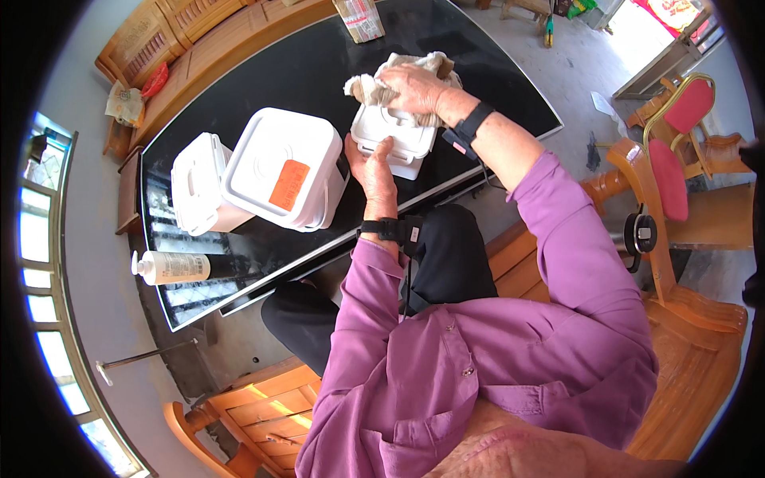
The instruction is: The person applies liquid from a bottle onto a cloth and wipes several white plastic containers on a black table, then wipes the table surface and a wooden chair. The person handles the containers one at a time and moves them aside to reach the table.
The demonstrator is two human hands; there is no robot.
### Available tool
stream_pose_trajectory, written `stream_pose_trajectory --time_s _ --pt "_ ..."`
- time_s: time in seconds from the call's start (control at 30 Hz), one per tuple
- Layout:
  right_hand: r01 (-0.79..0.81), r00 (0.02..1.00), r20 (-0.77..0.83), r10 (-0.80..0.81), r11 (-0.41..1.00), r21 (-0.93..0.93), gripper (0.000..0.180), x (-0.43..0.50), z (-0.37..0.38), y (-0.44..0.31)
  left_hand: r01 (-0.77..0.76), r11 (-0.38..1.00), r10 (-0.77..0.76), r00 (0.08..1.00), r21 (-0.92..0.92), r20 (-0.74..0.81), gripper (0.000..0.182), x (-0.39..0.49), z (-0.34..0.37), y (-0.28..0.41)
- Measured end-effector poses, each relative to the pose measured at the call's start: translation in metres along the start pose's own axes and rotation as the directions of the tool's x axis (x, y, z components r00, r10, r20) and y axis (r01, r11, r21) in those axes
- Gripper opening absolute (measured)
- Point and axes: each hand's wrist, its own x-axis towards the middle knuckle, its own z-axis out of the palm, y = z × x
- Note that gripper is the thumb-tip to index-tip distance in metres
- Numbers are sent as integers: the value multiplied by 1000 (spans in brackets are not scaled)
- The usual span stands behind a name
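Observation:
A small white plastic container with a clip lid (pixel 394 132) stands on the black glass tabletop (pixel 269 77). Around its near left corner my left hand (pixel 375 170) is closed, with the thumb on the lid. My right hand (pixel 412 89) presses a beige and brown cloth (pixel 439 66) over the container's far edge; part of the fingers is hidden in the folds. Left of my left hand stands a big white square bucket (pixel 281 161) with a lid and an orange label bearing writing. Beside the bucket is another white lidded container (pixel 200 182).
A white pump bottle (pixel 173 267) is near the table's left end. A taped parcel (pixel 360 21) sits at the far edge. Wooden benches (pixel 203 51) and a red-padded chair (pixel 668 179) surround the table. At my right is a steel flask (pixel 639 233).

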Motion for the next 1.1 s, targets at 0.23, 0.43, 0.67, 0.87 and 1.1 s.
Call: stream_pose_trajectory --time_s 0.23,0.43,0.67,0.87,1.1 --pt "-472 853 232 467 881 -40 43 31 -22 22 -28 999 28 999 20 -19 66 0 0 -5" --pt "-560 793 244 558 826 -68 44 33 -29 18 -101 976 123 986 193 -109 61 3 4 -16" --pt "-479 865 101 492 868 -129 54 -10 -24 44 12 972 55 959 236 -276 47 15 23 -20" --pt "-512 856 -35 516 854 88 45 -80 -40 49 -4 945 104 951 326 -291 44 14 25 -19" --pt "-682 702 306 643 730 32 27 -198 -41 37 20 865 106 969 501 -222 48 18 24 -18"
